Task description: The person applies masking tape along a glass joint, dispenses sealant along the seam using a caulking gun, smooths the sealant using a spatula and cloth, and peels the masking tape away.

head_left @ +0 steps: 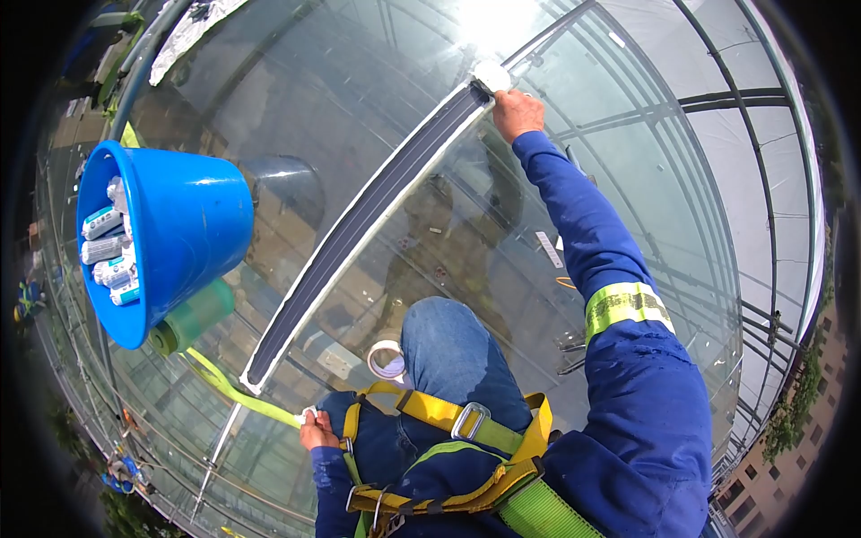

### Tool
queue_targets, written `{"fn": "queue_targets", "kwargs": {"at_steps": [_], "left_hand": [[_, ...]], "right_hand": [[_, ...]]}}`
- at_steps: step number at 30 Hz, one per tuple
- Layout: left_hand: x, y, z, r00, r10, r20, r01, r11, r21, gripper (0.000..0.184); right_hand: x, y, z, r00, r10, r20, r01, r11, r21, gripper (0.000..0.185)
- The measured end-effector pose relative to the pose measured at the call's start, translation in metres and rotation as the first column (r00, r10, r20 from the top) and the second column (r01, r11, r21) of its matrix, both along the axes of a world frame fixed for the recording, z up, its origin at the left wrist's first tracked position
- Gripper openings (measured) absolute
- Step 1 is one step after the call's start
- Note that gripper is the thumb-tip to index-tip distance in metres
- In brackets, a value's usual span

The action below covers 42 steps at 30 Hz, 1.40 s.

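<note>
My right hand (518,113) is closed at the upper end of a long dark joint strip (359,224) bordered by white tape. A small white wad (491,75) shows at its fingertips; glare blurs its shape. My left hand (318,431) is closed beside my bent knee, with a bit of white (308,412) at the fingers. A lime-yellow strap (242,394) runs up to that hand; whether it is gripped or only passes behind, I cannot tell. Beside my knee on the glass lies a roll of masking tape (386,360).
A blue bucket (193,206) holding several white foil packs (106,247) is at the left, with a green translucent bottle (199,316) against it. Large glass panels (619,215) form the surface under me. My yellow-green harness (484,430) crosses my lap. Metal scaffold bars (749,125) border the right.
</note>
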<state>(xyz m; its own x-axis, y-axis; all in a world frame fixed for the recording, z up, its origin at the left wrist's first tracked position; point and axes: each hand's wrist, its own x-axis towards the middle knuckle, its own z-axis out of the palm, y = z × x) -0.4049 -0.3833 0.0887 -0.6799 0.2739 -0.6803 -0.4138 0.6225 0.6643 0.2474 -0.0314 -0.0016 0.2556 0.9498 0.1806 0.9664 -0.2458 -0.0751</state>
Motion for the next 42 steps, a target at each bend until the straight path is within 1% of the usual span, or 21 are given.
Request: {"fn": "queue_targets", "kwargs": {"at_steps": [4, 8, 13, 17, 18, 20, 24, 25, 27, 28, 29, 30, 32, 33, 34, 35, 36, 37, 38, 40, 42], "left_hand": [[-0.003, -0.001, -0.002, 1.0, -0.005, -0.005, 0.005, 1.0, -0.002, 0.01], [-0.009, -0.006, -0.009, 0.999, -0.037, 0.037, 0.036, 0.999, 0.033, 0.011], [-0.015, -0.013, -0.019, 0.998, -0.053, 0.04, 0.05, 0.997, 0.06, 0.011], [-0.007, -0.007, -0.01, 1.0, -0.012, 0.005, 0.012, 0.998, 0.057, 0.013], [-0.008, -0.009, -0.005, 1.0, 0.002, 0.002, -0.002, 0.998, 0.057, 0.013], [-0.018, -0.017, -0.01, 0.998, -0.043, 0.041, 0.039, 0.995, 0.087, 0.016], [-0.032, -0.031, -0.009, 0.986, -0.116, 0.119, 0.089, 0.973, 0.212, 0.02], [-0.021, -0.032, 0.003, 0.994, -0.04, 0.097, 0.019, 0.978, 0.207, 0.021], [-0.016, -0.031, 0.012, 0.996, -0.009, 0.093, -0.013, 0.971, 0.239, 0.023], [-0.017, -0.032, 0.01, 0.996, -0.025, 0.088, 0.001, 0.965, 0.261, 0.024], [-0.015, -0.034, 0.013, 0.996, -0.039, 0.079, 0.018, 0.967, 0.255, 0.023], [-0.015, -0.04, 0.016, 0.991, -0.099, 0.094, 0.067, 0.952, 0.299, 0.022], [0.003, -0.053, 0.043, 0.965, -0.208, 0.158, 0.121, 0.892, 0.436, 0.02], [0.021, -0.05, 0.072, 0.957, -0.23, 0.177, 0.125, 0.878, 0.463, 0.019], [0.035, -0.057, 0.088, 0.945, -0.258, 0.204, 0.123, 0.852, 0.508, 0.018], [0.045, -0.063, 0.097, 0.915, -0.329, 0.235, 0.136, 0.798, 0.586, 0.018], [0.055, -0.065, 0.107, 0.892, -0.373, 0.255, 0.14, 0.765, 0.629, 0.016], [0.058, -0.066, 0.116, 0.859, -0.426, 0.282, 0.154, 0.742, 0.652, 0.015], [0.059, -0.068, 0.123, 0.846, -0.465, 0.261, 0.188, 0.718, 0.67, 0.016], [0.05, -0.082, 0.14, 0.792, -0.555, 0.255, 0.254, 0.679, 0.689, 0.02], [0.042, -0.104, 0.156, 0.758, -0.578, 0.303, 0.256, 0.69, 0.677, 0.019]], "right_hand": [[0.002, -0.003, -0.004, 0.984, 0.144, 0.105, -0.149, 0.988, 0.041, 0.005], [0.005, -0.003, -0.004, 0.956, 0.219, 0.194, -0.238, 0.968, 0.081, 0.004], [0.016, 0.004, 0.013, 0.93, 0.269, 0.25, -0.309, 0.941, 0.135, 0.006], [0.018, 0.0, 0.051, 0.931, 0.232, 0.283, -0.289, 0.94, 0.181, 0.004], [0.014, -0.004, 0.064, 0.938, 0.22, 0.267, -0.287, 0.926, 0.245, 0.005], [0.008, -0.01, 0.092, 0.949, 0.204, 0.241, -0.285, 0.881, 0.377, 0.006], [-0.026, -0.04, 0.178, 0.955, 0.297, 0.029, -0.28, 0.859, 0.429, 0.01], [-0.032, -0.046, 0.188, 0.956, 0.25, -0.155, -0.188, 0.925, 0.33, 0.015], [-0.044, -0.062, 0.211, 0.859, 0.332, -0.389, -0.174, 0.905, 0.388, 0.014], [-0.054, -0.065, 0.217, 0.735, 0.297, -0.61, -0.06, 0.924, 0.376, 0.014], [-0.064, -0.072, 0.224, 0.559, 0.268, -0.784, -0.023, 0.951, 0.309, 0.012], [-0.082, -0.09, 0.243, 0.472, 0.201, -0.858, 0.01, 0.972, 0.234, 0.015], [-0.112, -0.133, 0.263, 0.356, 0.086, -0.93, 0.03, 0.994, 0.104, 0.017], [-0.125, -0.158, 0.274, 0.235, 0.023, -0.972, -0.002, 1.0, 0.023, 0.016], [-0.138, -0.181, 0.284, 0.116, -0.054, -0.992, -0.062, 0.996, -0.061, 0.016], [-0.152, -0.205, 0.292, -0.008, -0.134, -0.991, -0.115, 0.985, -0.132, 0.016], [-0.164, -0.225, 0.299, -0.013, -0.186, -0.983, -0.209, 0.961, -0.179, 0.019], [-0.182, -0.245, 0.303, -0.1, -0.236, -0.967, -0.269, 0.942, -0.202, 0.021], [-0.202, -0.265, 0.307, -0.181, -0.292, -0.939, -0.329, 0.918, -0.222, 0.023], [-0.258, -0.314, 0.33, -0.176, -0.26, -0.949, -0.427, 0.889, -0.164, 0.022], [-0.301, -0.359, 0.345, -0.14, -0.22, -0.965, -0.517, 0.848, -0.118, 0.024]]}}
